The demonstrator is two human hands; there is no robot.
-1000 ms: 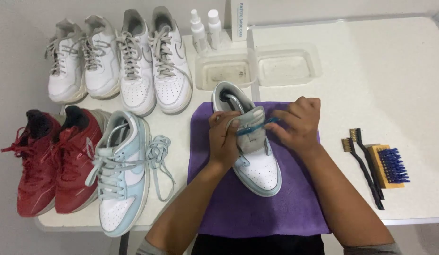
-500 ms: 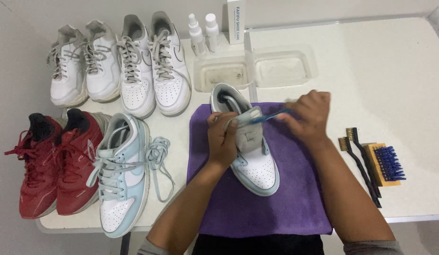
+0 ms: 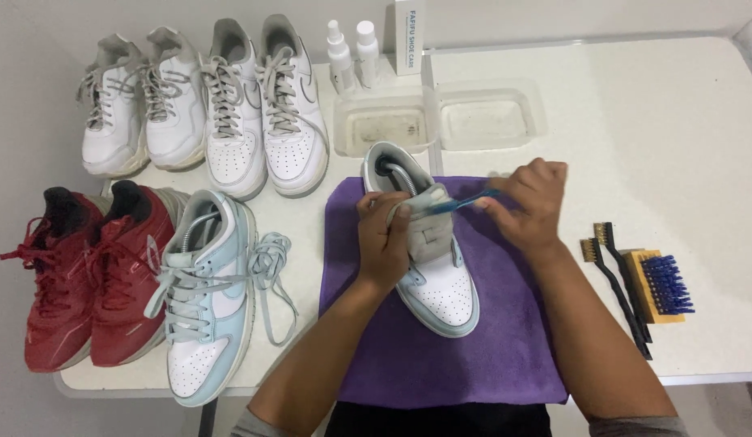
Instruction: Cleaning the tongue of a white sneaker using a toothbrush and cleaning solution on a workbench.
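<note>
Two clear trays stand beyond the hands on the surface; what they hold cannot be told. The left hand is clamped on the tongue of the shoe, which lies on the purple cloth. The right hand pinches a blue brush, whose head reaches left onto the tongue beside the left grip.

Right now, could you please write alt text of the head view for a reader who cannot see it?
A person's left hand steadies an unlaced white and pale blue sneaker on a purple cloth while the right hand holds a thin blue brush at its tongue. More sneakers line the white table to the left; brushes lie to the right.
</note>
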